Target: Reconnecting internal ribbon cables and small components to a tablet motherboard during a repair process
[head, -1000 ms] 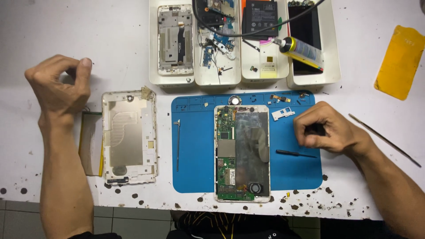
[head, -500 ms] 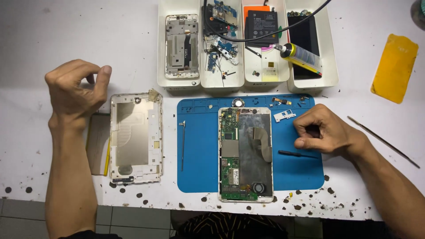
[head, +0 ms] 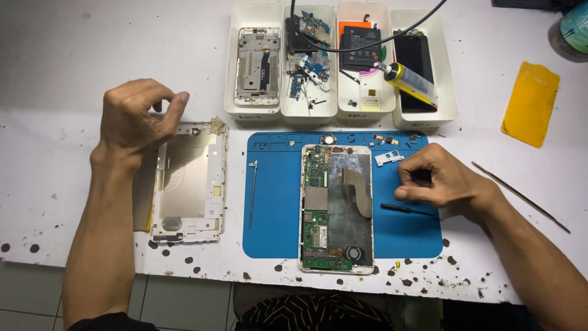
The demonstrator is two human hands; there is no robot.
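Both hands have shifted slightly: left hand (head: pixel 138 116) stays pinched, fingers curled, above the back cover (head: pixel 190 184) at left; right hand (head: pixel 438 181), loosely closed, has drawn beside the opened phone (head: pixel 337 208) mid-frame, just above the screwdriver (head: pixel 407 209).

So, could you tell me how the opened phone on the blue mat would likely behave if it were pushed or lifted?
The opened phone lies flat on the blue mat, so it would probably slide, not roll or tip. Its circuit boards and the loose flat ribbon are exposed, so it seems fragile; the ribbon would likely flop. The right hand rests beside it.
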